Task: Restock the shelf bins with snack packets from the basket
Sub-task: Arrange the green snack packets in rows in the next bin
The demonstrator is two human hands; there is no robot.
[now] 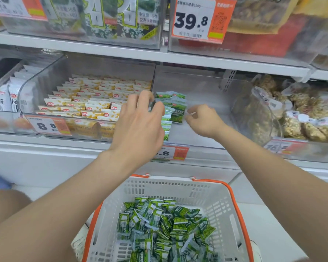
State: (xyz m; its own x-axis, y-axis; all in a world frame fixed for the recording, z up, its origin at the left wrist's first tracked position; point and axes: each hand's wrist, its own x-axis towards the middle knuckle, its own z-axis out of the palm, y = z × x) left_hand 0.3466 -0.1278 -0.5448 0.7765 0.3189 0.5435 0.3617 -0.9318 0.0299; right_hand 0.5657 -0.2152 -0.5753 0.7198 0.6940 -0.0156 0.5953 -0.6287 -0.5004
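A small cluster of green snack packets [175, 108] is seen at the middle of the frame, set inside a clear bin [206, 87] on the middle shelf [121, 53]. The packets are glossy green and white with a small red logo at the top corner. Some are stood on edge in a short row running toward the front of the bin, and a few are laid behind it.

The left hand [140, 118] is placed over the left side of this cluster, with its fingers curled down onto the row of packets. The right hand [203, 118] is held just beside the right edge of the cluster, fingers loosely bent. Whether anything is pinched by it cannot be told.

At the lower middle of the frame a white basket [223, 205] with orange handles is seen, and a loose heap of packets [165, 229] of the same green kind is held in it. Left of the clear bin, yellow packets [95, 99] are laid in tidy rows in a neighbouring bin.
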